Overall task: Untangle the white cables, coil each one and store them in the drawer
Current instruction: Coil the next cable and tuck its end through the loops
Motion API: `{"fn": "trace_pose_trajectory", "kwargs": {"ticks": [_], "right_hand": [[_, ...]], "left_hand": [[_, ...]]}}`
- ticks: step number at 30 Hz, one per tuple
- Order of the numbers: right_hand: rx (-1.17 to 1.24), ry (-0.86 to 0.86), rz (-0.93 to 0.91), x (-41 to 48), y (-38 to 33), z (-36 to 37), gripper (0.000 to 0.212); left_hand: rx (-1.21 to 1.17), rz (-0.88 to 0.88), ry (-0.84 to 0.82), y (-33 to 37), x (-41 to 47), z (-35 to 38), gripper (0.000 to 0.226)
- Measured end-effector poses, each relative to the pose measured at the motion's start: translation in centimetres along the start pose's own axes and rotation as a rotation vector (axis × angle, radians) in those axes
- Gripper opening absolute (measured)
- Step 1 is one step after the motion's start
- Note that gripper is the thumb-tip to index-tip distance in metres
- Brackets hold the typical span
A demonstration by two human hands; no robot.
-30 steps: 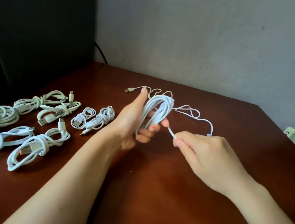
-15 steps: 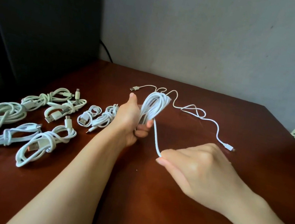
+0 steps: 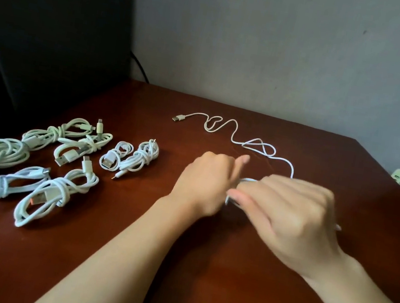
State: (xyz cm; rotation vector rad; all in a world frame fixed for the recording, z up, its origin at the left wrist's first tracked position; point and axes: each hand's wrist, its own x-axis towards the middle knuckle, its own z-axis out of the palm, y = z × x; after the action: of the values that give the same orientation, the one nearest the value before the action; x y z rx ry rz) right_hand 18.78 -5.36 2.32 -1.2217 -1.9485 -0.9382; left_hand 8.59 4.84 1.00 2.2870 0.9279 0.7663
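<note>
The left hand (image 3: 203, 178) hovers low over the brown table (image 3: 198, 283), back to the camera, thumb sticking up. Its fingers are curled round a coil of white cable (image 3: 247, 180), which peeks out just to the right of the left hand. The right hand (image 3: 286, 213) sits directly to the right of the left hand, nearly touching it. Its fingers are bent over the same coil and strands run under the fingertips (image 3: 235, 194); it grips the cable, though motion blur hides exactly how the pinch lies.

Beyond the left hand, farther from the person, a loose cable (image 3: 233, 137) lies flat on the wood. Its USB plug (image 3: 178, 118) is beyond and slightly left of the left hand. The cord snakes rightward in loops and then drops out of sight behind the right hand.

Well to the left of the left hand lie seven tied bundles (image 3: 54, 193) of pale cable in a loose cluster, each knotted round its middle. The nearest one (image 3: 140, 160) is near the left hand but apart from it
</note>
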Motion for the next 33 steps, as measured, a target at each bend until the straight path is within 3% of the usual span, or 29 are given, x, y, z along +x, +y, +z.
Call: {"fn": "trace_pose_trajectory", "kwargs": {"ticks": [4, 13, 17, 22, 26, 29, 31, 33], "right_hand": [[-0.068, 0.122, 0.131, -0.2, 1.4, 0.0, 0.032], [0.132, 0.070, 0.471, -1.7, 4.7, 0.8, 0.035], [0.265, -0.029, 0.646, -1.8, 4.8, 1.3, 0.037], [0.321, -0.190, 0.734, -1.8, 3.9, 2.0, 0.034], [0.297, -0.302, 0.637, -2.1, 3.3, 2.1, 0.043], [0.232, -0.323, 0.502, -2.0, 2.8, 1.9, 0.038], [0.182, -0.323, 0.432, -1.8, 2.4, 1.9, 0.036], [0.154, -0.358, 0.385, -1.7, 1.8, 1.9, 0.040]], "left_hand": [[-0.077, 0.106, -0.117, 0.8, -0.5, -0.2, 0.048], [-0.307, 0.130, -0.202, 1.3, -0.7, 0.2, 0.059], [-0.565, 0.105, -0.177, 1.1, -0.6, 0.0, 0.060], [-0.864, 0.076, -0.174, 1.0, -0.6, -0.3, 0.044], [-1.057, -0.067, -0.011, 0.5, 0.2, -0.9, 0.040], [-0.929, -0.231, 0.176, -0.8, 0.8, -1.2, 0.034], [-0.849, -0.329, 0.213, -1.4, 1.0, -1.0, 0.029], [-0.951, -0.403, 0.201, -1.6, 1.1, -0.9, 0.030]]}}
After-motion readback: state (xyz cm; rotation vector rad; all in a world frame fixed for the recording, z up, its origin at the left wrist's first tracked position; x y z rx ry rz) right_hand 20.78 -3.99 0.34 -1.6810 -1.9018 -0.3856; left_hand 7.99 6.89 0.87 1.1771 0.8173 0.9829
